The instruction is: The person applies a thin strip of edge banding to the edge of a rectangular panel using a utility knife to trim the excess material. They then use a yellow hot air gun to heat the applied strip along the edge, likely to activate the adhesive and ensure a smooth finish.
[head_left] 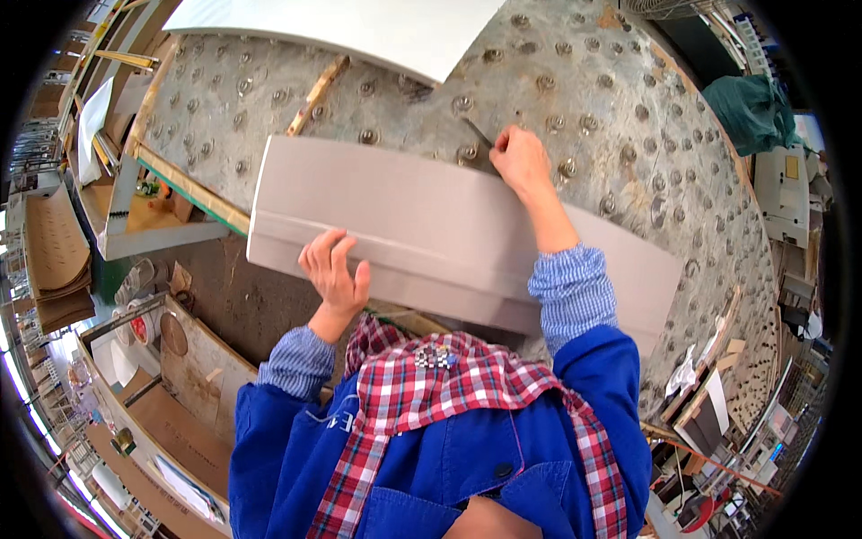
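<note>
Closest, my left fingers point(339, 256) spread, unclenched, on the near side of a long grey panel point(386, 193); it seems stiff, smooth, slippery, best held by opposite edges. Farther right, my right fingers point(514, 153) pinch a thin dark tool point(477, 133) above the studded counter point(512, 99).

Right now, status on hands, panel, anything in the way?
Left hand open over grey panel, near edge. Right hand holding thin dark tool by panel's far edge. White sheet beyond.

The board point(404, 216) is showing pinkish grey, the jacket point(413, 472) is showing blue, the apron point(458, 382) is showing red-and-white plaid, the cuffs point(573, 292) are mixing blue and white.
</note>
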Available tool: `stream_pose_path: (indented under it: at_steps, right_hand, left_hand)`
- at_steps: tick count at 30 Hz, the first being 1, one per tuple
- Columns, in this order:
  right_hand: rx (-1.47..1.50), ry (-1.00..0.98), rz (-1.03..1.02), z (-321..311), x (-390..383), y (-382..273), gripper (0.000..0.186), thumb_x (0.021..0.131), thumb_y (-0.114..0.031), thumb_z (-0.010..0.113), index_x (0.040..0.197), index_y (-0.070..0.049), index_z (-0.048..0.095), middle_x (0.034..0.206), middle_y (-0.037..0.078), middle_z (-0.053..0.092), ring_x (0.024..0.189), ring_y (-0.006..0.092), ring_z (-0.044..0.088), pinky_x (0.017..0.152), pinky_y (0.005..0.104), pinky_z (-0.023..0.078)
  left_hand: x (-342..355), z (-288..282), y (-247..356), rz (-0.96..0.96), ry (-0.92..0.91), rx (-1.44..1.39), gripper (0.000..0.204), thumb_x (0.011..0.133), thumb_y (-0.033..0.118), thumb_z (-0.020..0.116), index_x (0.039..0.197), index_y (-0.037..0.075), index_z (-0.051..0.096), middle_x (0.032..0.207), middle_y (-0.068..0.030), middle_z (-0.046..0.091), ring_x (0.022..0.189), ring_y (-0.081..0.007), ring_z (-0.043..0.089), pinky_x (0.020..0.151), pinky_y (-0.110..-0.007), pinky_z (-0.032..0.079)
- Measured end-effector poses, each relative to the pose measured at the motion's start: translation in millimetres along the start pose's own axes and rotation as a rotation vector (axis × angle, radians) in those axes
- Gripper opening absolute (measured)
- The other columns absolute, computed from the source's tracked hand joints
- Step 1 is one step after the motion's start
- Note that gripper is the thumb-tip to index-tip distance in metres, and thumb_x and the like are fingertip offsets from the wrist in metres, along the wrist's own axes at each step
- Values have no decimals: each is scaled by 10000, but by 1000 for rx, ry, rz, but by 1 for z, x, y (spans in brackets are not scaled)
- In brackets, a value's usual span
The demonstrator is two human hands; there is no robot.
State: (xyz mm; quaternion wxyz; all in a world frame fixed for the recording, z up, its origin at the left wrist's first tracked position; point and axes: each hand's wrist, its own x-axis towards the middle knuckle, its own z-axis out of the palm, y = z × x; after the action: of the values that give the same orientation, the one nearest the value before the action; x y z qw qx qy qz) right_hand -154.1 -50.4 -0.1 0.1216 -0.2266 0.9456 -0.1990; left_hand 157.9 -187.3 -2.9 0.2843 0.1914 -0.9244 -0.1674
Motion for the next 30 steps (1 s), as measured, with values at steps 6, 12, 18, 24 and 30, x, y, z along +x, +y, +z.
stream_pose_path:
  at_steps: [6,12,18,24,30]
  right_hand:
    - [241,211,-38,-20,-25,-4,154,805,-88,682,953,-58,659,852,87,676,763,251,632,707,373,498]
    - [292,483,-305,-88,-112,60,140,802,-55,698,938,-68,671,831,37,650,707,177,565,696,322,454]
    - [185,523,-261,-105,-232,119,102,796,-57,709,891,-82,686,845,31,651,792,201,585,748,324,442]
    - [-46,507,-315,-78,-269,133,164,756,-71,714,885,-172,706,861,-20,638,828,205,573,754,347,395]
    - [-100,567,-316,-67,-262,136,142,758,-100,716,883,-167,707,854,-20,634,812,196,573,737,343,400]
  left_hand:
    - [8,9,9,-12,3,48,291,824,280,596,1035,81,610,1140,-72,555,1096,-271,492,962,-428,301]
    - [12,11,14,17,44,49,268,851,274,584,1039,85,616,1143,-56,577,1096,-266,502,964,-425,301]
    - [10,15,13,40,77,80,241,871,261,574,1039,93,618,1129,-56,585,1086,-264,505,955,-420,301]
    - [8,18,11,40,82,87,222,885,252,573,1032,93,621,1133,-48,586,1089,-257,508,963,-410,302]
    - [7,19,11,37,85,82,214,905,259,565,1030,95,622,1137,-35,587,1102,-251,510,973,-404,305]
